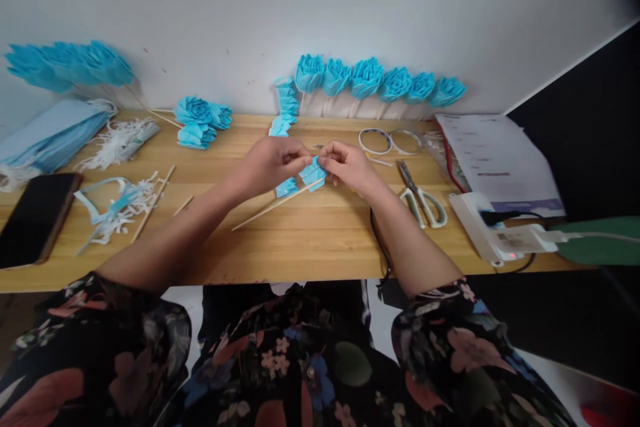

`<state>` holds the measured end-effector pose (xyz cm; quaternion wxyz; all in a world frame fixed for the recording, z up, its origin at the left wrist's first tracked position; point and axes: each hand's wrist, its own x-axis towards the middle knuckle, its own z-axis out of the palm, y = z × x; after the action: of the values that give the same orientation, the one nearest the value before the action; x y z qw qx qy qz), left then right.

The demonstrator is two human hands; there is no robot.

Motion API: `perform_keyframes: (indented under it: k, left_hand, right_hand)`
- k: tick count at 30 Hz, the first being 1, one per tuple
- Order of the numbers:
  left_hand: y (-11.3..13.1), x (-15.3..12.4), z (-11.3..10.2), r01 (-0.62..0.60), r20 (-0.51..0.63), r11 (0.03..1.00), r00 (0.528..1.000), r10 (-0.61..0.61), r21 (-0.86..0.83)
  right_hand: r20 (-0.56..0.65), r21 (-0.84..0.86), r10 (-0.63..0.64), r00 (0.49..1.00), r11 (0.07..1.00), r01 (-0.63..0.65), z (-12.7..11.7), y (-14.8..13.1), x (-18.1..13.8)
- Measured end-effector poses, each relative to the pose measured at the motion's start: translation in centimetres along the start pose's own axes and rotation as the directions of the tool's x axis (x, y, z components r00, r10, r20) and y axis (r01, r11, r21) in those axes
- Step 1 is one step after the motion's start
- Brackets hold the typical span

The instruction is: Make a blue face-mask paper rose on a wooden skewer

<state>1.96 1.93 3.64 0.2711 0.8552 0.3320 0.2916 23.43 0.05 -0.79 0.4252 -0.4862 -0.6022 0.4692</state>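
Note:
My left hand [277, 163] and my right hand [349, 167] meet over the middle of the table, fingers closed in a pinch on a small blue petal flower [314, 177]. A thin wooden stick [273, 207] slants down to the left from this flower; how it is joined there I cannot tell. Under and behind my left hand lies a row of folded blue petals [287, 103], which runs up against the wall. One more blue petal piece [287, 187] rests on the wood just below that hand. My fingers hide part of the flower.
Finished blue flowers on sticks [367, 78] lean on the wall, with others [75, 65] at far left. Scissors [420, 197], tape rolls [375, 141] and a power strip [480, 230] lie right. A phone [37, 220], face masks [55, 130] and white scraps [123, 213] lie left.

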Motion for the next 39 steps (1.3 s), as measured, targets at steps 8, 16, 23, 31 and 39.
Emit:
perform_keyframes:
  k: [8, 16, 23, 31, 39]
  left_hand:
    - [1.2, -3.7, 2.9, -0.105, -0.082, 0.981, 0.989, 0.12, 0.162]
    - [0.5, -4.8, 5.0, -0.02, -0.271, 0.899, 0.95, 0.153, 0.437]
    - [0.8, -5.0, 4.3, 0.011, -0.302, 0.947, 0.949, 0.092, 0.322]
    - [1.2, -5.0, 2.7, 0.135, -0.367, 0.985, 0.926, -0.086, 0.11]
    - [2.2, -3.6, 3.2, 0.089, -0.315, 0.927, 0.949, 0.033, 0.364]
  right_hand:
    - [-0.019, 0.151, 0.114, 0.993, 0.982, -0.109, 1.1, -0.9, -0.5]
    - [0.026, 0.183, 0.092, 0.995, 0.979, -0.095, 1.8, -1.3, -0.9]
    - [0.069, 0.247, 0.086, 0.994, 0.964, -0.1, 2.1, -1.5, -1.1]
    - [0.081, 0.339, 0.11, 0.991, 0.932, -0.131, 2.3, -1.9, -1.3]
    - [0.088, 0.356, 0.119, 0.989, 0.924, -0.142, 2.6, -1.9, -1.3]
